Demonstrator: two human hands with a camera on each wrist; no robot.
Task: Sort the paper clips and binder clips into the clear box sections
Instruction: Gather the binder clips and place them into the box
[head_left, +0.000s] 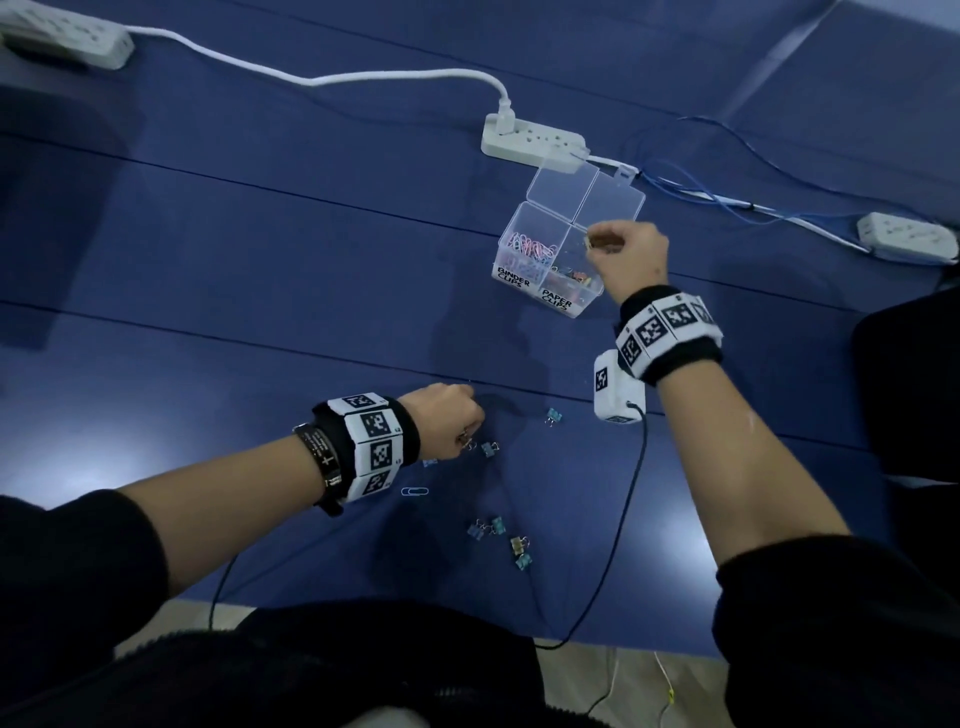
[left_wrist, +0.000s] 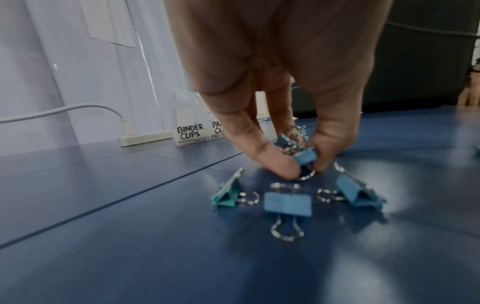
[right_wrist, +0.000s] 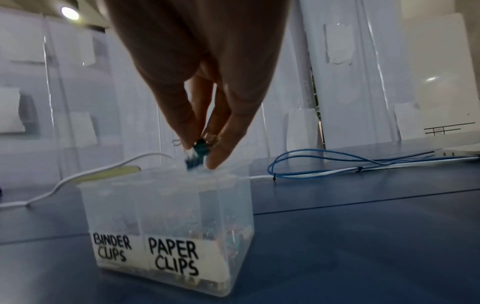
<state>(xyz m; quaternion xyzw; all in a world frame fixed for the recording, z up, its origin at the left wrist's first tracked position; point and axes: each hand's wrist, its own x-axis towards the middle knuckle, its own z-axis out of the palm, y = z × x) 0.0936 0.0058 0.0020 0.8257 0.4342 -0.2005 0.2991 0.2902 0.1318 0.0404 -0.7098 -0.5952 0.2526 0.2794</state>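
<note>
The clear box (head_left: 545, 299) stands open on the blue table, its front labelled BINDER CLIPS and PAPER CLIPS, with coloured clips in both sections. My right hand (head_left: 592, 244) hovers over its right section. In the right wrist view the hand (right_wrist: 201, 153) pinches a small teal binder clip (right_wrist: 200, 149) just above the box rim (right_wrist: 166, 181). My left hand (head_left: 467, 434) is down at the table, nearer me. In the left wrist view that hand (left_wrist: 303, 164) pinches a blue binder clip (left_wrist: 306, 157). Three more binder clips (left_wrist: 287, 203) lie around it.
Loose binder clips (head_left: 554, 415) (head_left: 518, 544) and a blue paper clip (head_left: 414, 491) lie between my arms. Behind the box sit a white power strip (head_left: 530, 141) and blue cables (head_left: 701, 192). Another strip (head_left: 906, 236) is far right. A black wire (head_left: 618, 519) trails to the table's front edge.
</note>
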